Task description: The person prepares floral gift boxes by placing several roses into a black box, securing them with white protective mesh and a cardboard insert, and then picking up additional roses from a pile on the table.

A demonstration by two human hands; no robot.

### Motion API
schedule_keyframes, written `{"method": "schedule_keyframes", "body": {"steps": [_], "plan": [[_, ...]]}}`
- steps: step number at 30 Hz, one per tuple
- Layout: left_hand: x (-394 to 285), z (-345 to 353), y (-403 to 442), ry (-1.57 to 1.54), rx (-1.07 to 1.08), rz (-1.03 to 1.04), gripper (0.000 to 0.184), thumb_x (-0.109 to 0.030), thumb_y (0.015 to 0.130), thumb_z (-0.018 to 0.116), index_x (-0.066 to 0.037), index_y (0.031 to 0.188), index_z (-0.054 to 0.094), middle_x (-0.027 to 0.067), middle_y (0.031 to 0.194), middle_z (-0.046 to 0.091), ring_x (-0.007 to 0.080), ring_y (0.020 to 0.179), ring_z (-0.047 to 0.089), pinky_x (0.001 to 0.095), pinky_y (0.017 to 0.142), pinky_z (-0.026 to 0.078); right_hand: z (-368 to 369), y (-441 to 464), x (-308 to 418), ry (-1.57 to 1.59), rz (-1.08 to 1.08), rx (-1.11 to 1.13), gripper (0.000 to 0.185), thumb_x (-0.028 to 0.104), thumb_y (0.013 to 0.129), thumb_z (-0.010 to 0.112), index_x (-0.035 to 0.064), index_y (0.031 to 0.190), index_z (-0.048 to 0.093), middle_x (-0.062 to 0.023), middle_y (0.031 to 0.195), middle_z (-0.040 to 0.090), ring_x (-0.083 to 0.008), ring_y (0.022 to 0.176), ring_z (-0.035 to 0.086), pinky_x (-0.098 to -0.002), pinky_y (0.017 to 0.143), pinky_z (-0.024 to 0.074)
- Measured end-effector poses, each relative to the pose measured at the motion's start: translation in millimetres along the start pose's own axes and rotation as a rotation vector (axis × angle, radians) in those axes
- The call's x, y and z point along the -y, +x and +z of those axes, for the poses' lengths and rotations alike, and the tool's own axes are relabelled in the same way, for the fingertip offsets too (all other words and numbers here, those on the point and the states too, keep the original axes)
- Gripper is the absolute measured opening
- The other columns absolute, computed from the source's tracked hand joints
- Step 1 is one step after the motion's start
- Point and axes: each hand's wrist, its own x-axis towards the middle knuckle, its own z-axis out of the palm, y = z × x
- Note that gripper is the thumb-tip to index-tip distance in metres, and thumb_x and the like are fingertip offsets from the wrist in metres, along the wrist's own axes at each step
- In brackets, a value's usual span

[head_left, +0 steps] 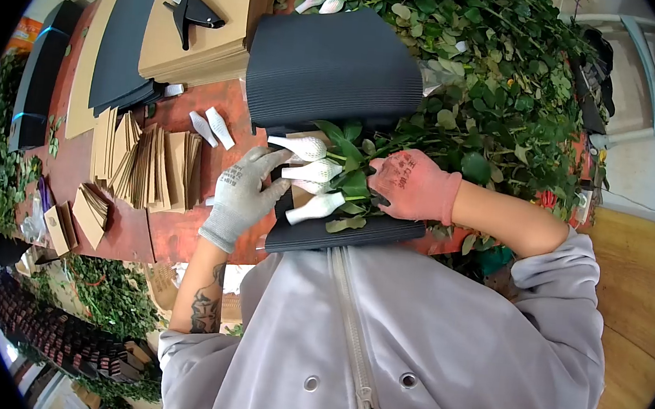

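Note:
Three flower heads in white foam net sleeves (313, 172) lie side by side, tips pointing left, on a dark ribbed sheet (372, 236) with brown card under them. Green leaves (355, 183) and stems run from them toward my right hand (414, 186). That hand, in a red glove, is closed around the stems, its fingertips partly hidden. My left hand (246, 194), in a light grey glove, has thumb and forefinger apart beside the sleeve tips; whether it touches them I cannot tell.
A stack of dark sheets (333, 67) lies just beyond the flowers. Leafy stems (489, 86) cover the far right. Brown cards (154, 164) and two loose white sleeves (212, 128) lie left. A black tool (193, 16) rests on stacked cardboard (219, 60). A metal frame (646, 77) stands right.

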Motion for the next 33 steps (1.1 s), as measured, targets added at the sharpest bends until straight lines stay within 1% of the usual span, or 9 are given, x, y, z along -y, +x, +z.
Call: {"method": "schedule_keyframes", "body": {"steps": [4, 5, 10, 14, 16, 20, 26, 29, 33], "plan": [[5.1, 12.8, 5.6, 0.032, -0.182, 0.131, 0.045, -0.021, 0.074, 0.067, -0.007, 0.115, 0.055, 0.0108, 0.108, 0.057, 0.0255, 0.083, 0.060, 0.0343, 0.074, 0.048, -26.1, 4.3, 9.8, -0.051, 0.118, 0.089, 0.028, 0.030, 0.074, 0.063, 0.0066, 0.089, 0.057, -0.0079, 0.088, 0.058, -0.0251, 0.081, 0.060, -0.0372, 0.072, 0.0474], [8.5, 16.3, 7.0, 0.024, -0.166, 0.103, 0.041, -0.024, 0.077, 0.065, -0.009, 0.114, 0.054, 0.0095, 0.107, 0.058, 0.0250, 0.097, 0.060, 0.0367, 0.078, 0.048, -32.4, 1.8, 9.6, -0.018, 0.131, 0.107, 0.029, 0.032, 0.075, 0.063, 0.0073, 0.090, 0.057, -0.0078, 0.090, 0.058, -0.0252, 0.083, 0.061, -0.0370, 0.073, 0.0474], [8.8, 17.3, 21.5, 0.107, -0.132, -0.078, 0.030, -0.026, 0.079, 0.061, -0.010, 0.105, 0.057, 0.0116, 0.098, 0.061, 0.0292, 0.087, 0.062, 0.0398, 0.075, 0.048, -74.9, 18.5, 9.2, 0.145, 0.392, 0.137, 0.039, 0.038, 0.078, 0.061, 0.0122, 0.107, 0.057, -0.0077, 0.106, 0.059, -0.0213, 0.101, 0.057, -0.0347, 0.090, 0.0421], [14.8, 19.2, 28.7, 0.098, -0.119, -0.056, 0.022, -0.025, 0.081, 0.059, -0.009, 0.095, 0.062, 0.0112, 0.091, 0.062, 0.0294, 0.083, 0.061, 0.0392, 0.072, 0.048, -20.2, 31.7, -6.8, -0.162, 0.293, -0.224, 0.045, 0.039, 0.078, 0.058, 0.0122, 0.114, 0.056, -0.0097, 0.114, 0.055, -0.0231, 0.103, 0.056, -0.0335, 0.091, 0.0407], [18.7, 17.3, 27.6, 0.047, -0.140, -0.053, 0.019, -0.023, 0.083, 0.057, -0.009, 0.094, 0.063, 0.0112, 0.088, 0.062, 0.0293, 0.082, 0.061, 0.0387, 0.071, 0.048, -15.6, 47.3, -10.8, -0.052, 0.408, 0.224, 0.047, 0.038, 0.078, 0.057, 0.0110, 0.116, 0.054, -0.0110, 0.114, 0.055, -0.0231, 0.102, 0.056, -0.0332, 0.090, 0.0412], [4.1, 4.8, 14.9, 0.107, -0.331, 0.027, 0.018, -0.020, 0.082, 0.060, -0.009, 0.095, 0.063, 0.0085, 0.087, 0.062, 0.0272, 0.078, 0.061, 0.0360, 0.068, 0.047, -30.7, 45.0, -2.8, -0.107, 0.408, 0.259, 0.053, 0.038, 0.075, 0.058, 0.0130, 0.121, 0.051, -0.0105, 0.118, 0.052, -0.0217, 0.104, 0.056, -0.0327, 0.087, 0.0407], [16.9, 6.3, 6.8, -0.070, -0.266, 0.127, 0.040, -0.023, 0.076, 0.066, -0.008, 0.113, 0.059, 0.0130, 0.102, 0.060, 0.0297, 0.094, 0.058, 0.0363, 0.080, 0.047, -0.2, 18.3, -9.6, -0.303, 0.329, -0.290, 0.050, 0.028, 0.074, 0.054, 0.0132, 0.121, 0.051, -0.0084, 0.116, 0.053, -0.0215, 0.100, 0.056, -0.0349, 0.085, 0.0410], [8.6, 11.0, 16.7, 0.023, -0.113, 0.033, 0.040, -0.022, 0.078, 0.064, -0.013, 0.116, 0.058, 0.0103, 0.102, 0.060, 0.0300, 0.096, 0.058, 0.0385, 0.081, 0.047, 10.7, 35.7, -12.6, -0.146, 0.486, 0.045, 0.055, 0.034, 0.078, 0.051, 0.0180, 0.131, 0.045, -0.0046, 0.128, 0.047, -0.0175, 0.114, 0.046, -0.0380, 0.097, 0.0300], [17.4, 6.5, 26.5, 0.139, -0.077, 0.144, 0.029, -0.013, 0.080, 0.060, -0.014, 0.109, 0.062, 0.0066, 0.093, 0.063, 0.0274, 0.087, 0.061, 0.0357, 0.076, 0.049, 6.9, 30.0, -2.7, -0.238, 0.458, -0.024, 0.056, 0.034, 0.082, 0.043, 0.0180, 0.135, 0.039, -0.0065, 0.135, 0.040, -0.0159, 0.111, 0.046, -0.0389, 0.091, 0.0346]]}}
